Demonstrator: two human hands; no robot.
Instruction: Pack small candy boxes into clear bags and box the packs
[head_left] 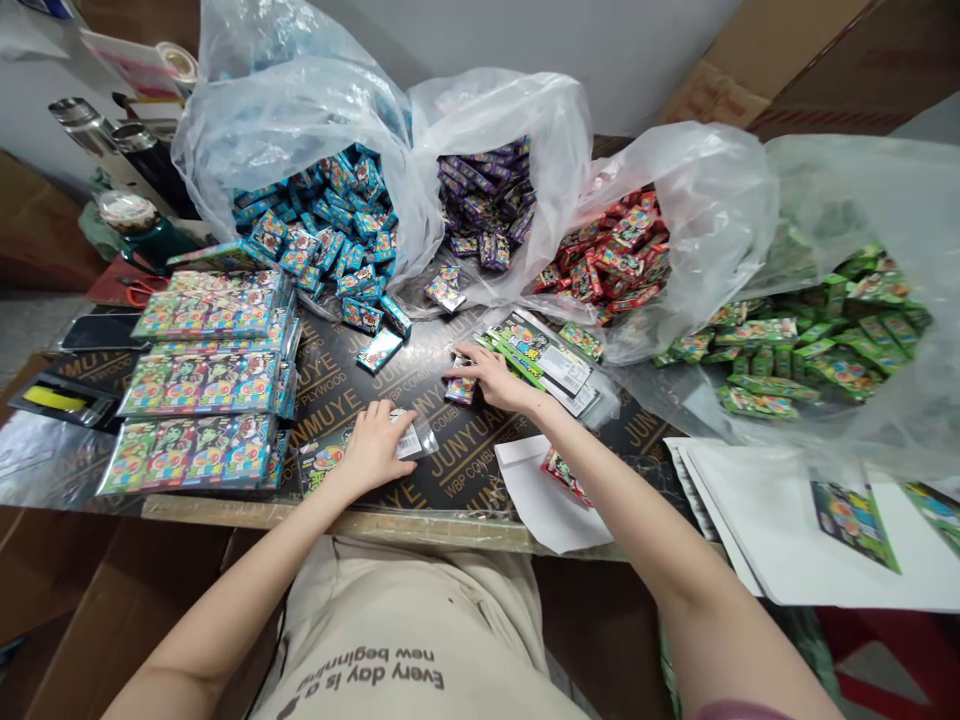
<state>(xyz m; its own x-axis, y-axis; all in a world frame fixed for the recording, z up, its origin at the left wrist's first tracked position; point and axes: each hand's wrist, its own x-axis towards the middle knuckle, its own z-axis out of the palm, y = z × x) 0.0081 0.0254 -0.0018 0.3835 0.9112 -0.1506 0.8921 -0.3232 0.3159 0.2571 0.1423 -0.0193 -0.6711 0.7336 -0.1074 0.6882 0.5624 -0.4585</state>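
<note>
My left hand (375, 448) lies with fingers spread on a flat, clear-wrapped packet (322, 458) printed in bright colours. A white barcode label (407, 442) shows beside its fingertips. My right hand (495, 380) reaches further out, fingers stretched apart, the fingertips touching a small purple box (460, 390). Whether it grips the box is hard to see. Just beyond that hand lies a pile of flat green-and-black packets (551, 355) with barcodes. Small blue boxes (379, 350) lie loose on the dark board (457, 440), left of the purple one.
Clear bags hold small blue (330, 220), purple (484, 200), red (619, 245) and green boxes (840, 340). Stacked packets (199, 390) stand at left, near bottles (142, 225) and a phone (101, 332). White sheets (787, 520) lie right; a red packet (564, 475) lies on white paper (536, 505).
</note>
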